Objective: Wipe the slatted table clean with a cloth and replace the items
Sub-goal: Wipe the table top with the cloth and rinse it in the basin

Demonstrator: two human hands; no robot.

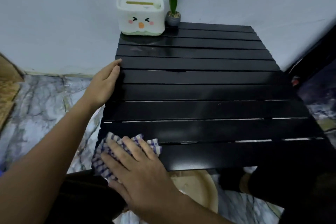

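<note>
A black slatted table (209,92) fills the middle of the view. My right hand (138,171) lies flat on a blue-and-white checked cloth (104,152), pressing it onto the table's near left corner. My left hand (105,82) rests against the table's left edge, fingers together, holding nothing. At the far left corner stands a white tissue box with a cartoon face (141,17). Beside it, on the right, is a small grey pot with a purple-flowered plant (173,15).
A pale wall runs behind the table. The floor (41,107) has a marbled grey pattern. A dark object (316,56) stands against the table's right side. Below the near edge are my dark-clothed legs and a beige round thing (200,187).
</note>
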